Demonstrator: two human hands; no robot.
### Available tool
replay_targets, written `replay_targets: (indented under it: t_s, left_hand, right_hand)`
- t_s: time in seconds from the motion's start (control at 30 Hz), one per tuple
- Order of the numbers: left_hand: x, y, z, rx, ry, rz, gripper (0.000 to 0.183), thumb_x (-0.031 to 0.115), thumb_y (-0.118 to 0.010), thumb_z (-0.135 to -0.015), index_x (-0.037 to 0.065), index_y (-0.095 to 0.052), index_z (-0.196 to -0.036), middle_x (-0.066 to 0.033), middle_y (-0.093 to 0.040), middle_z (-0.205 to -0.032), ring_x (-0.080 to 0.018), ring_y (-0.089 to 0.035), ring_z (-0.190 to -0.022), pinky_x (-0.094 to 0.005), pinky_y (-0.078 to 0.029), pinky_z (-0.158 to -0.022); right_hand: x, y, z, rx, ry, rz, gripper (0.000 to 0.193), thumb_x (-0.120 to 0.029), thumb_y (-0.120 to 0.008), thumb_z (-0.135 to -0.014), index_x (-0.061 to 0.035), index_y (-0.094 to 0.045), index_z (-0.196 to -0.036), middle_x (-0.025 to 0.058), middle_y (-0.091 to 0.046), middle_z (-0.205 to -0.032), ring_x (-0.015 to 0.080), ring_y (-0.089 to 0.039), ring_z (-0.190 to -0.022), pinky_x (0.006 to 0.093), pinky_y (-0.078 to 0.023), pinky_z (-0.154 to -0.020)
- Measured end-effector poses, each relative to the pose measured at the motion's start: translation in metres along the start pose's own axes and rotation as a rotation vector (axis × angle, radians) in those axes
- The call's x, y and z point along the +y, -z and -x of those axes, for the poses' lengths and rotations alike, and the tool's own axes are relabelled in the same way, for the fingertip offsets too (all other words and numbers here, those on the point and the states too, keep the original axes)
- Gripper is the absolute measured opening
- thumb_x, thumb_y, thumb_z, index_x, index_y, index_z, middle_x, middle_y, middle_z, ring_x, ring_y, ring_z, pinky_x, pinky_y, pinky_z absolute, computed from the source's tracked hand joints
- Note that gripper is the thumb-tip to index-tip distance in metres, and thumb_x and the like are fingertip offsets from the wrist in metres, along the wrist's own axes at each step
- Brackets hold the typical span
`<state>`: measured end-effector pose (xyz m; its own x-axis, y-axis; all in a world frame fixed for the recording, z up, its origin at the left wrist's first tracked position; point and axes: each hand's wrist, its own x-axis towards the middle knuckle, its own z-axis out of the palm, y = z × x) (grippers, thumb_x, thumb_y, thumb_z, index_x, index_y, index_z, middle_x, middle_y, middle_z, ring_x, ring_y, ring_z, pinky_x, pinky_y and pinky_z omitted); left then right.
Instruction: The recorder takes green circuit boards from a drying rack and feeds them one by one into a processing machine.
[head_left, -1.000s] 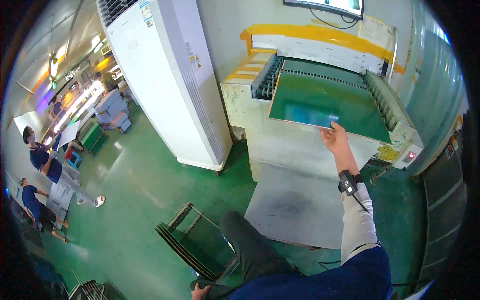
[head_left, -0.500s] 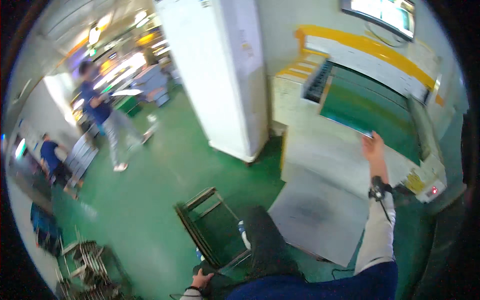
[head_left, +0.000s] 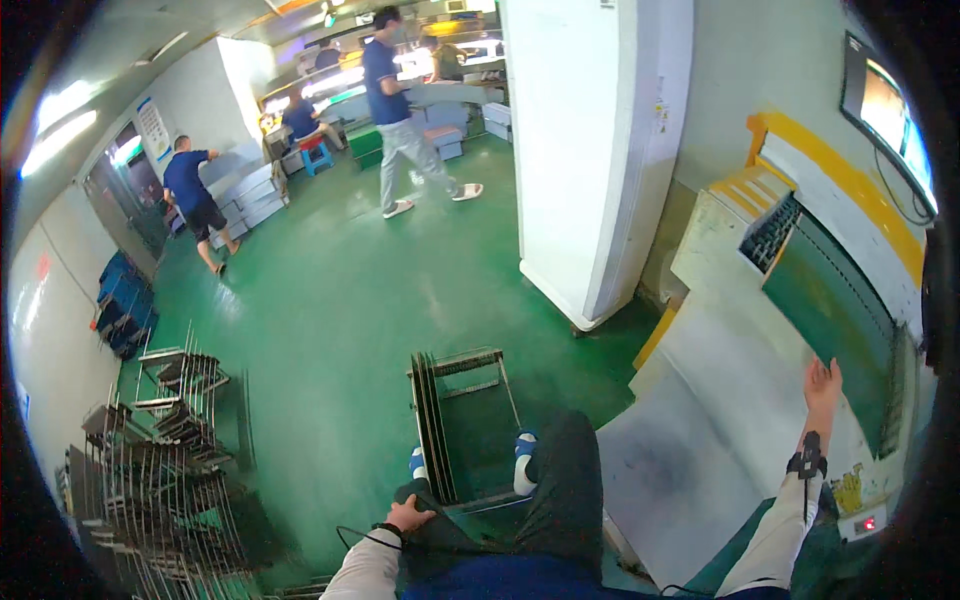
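My left hand [head_left: 410, 513] lies on my left thigh near the knee, fingers extended and holding nothing. Off to the right, my right hand [head_left: 822, 387] is raised at the near edge of a wide green panel [head_left: 830, 300], with its fingers apart. Whether the fingertips touch that edge is hard to tell. The panel lies flat in the bed of a pale machine [head_left: 700, 285], beside a strip of dark rollers [head_left: 772, 238]. Between my feet stands a metal rack [head_left: 470, 365] with several thin dark boards [head_left: 436, 430] upright on its left side.
A sloping grey metal sheet [head_left: 680, 450] fronts the machine. Beyond it rises a white column-like cabinet [head_left: 575, 170]. Stacked wire racks [head_left: 165, 470] stand at left, blue crates [head_left: 125, 300] behind. One person [head_left: 395, 110] walks across the green floor; another [head_left: 195, 190] stands by grey bins [head_left: 245, 200].
My view has swung left. My right hand has let go of the panel's near edge and opened. The green panel sits further into the machine. My left hand stays on my thigh.
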<state>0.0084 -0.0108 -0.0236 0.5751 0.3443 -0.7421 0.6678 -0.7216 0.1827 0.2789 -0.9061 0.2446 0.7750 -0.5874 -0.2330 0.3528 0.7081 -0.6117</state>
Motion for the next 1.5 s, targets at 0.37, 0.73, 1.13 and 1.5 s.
replay_targets:
  t_s: [0.37,0.73,1.13,1.5]
  left_hand:
    - [-0.007,0.0,0.009,0.02,-0.014,0.067,0.101,0.068,-0.066,-0.074,0.018,-0.026,-0.153,-0.0348,-0.031,-0.145,-0.0465,-0.045,-0.128,-0.0457,-0.04,-0.106]
    - [-0.017,0.012,0.005,0.071,-0.026,0.178,0.11,0.073,-0.069,-0.067,0.022,-0.024,-0.153,-0.0394,-0.03,-0.142,-0.051,-0.041,-0.129,-0.0482,-0.04,-0.106]
    - [-0.019,0.014,0.0,0.142,0.022,0.269,0.104,0.059,-0.077,-0.064,0.027,-0.03,-0.151,-0.0316,-0.042,-0.13,-0.048,-0.056,-0.111,-0.0474,-0.05,-0.093]
    - [-0.007,0.031,-0.022,0.212,0.125,0.219,0.098,0.049,-0.079,-0.065,0.027,-0.033,-0.149,-0.0231,-0.044,-0.119,-0.0431,-0.059,-0.094,-0.0462,-0.053,-0.08]
  right_hand:
    - [0.027,-0.011,0.007,-0.195,0.209,0.195,0.037,-0.025,-0.053,-0.099,-0.0012,-0.052,-0.127,0.0105,-0.056,-0.13,0.0222,-0.058,-0.113,0.0301,-0.05,-0.093]
    - [0.227,-0.073,0.053,-0.349,-0.334,0.424,0.03,-0.033,-0.056,-0.096,-0.0072,-0.065,-0.107,0.0034,-0.069,-0.097,0.0143,-0.063,-0.082,0.026,-0.05,-0.071]
    - [0.556,-0.14,0.27,-0.5,-1.034,0.781,0.031,-0.032,-0.059,-0.096,-0.0033,-0.064,-0.105,0.0111,-0.068,-0.094,0.0224,-0.065,-0.079,0.0359,-0.055,-0.071]
    - [0.721,-0.093,0.371,-0.795,-1.042,1.494,0.04,-0.038,-0.065,-0.091,-0.0022,-0.06,-0.107,0.0083,-0.066,-0.088,0.0173,-0.064,-0.069,0.0302,-0.054,-0.058]
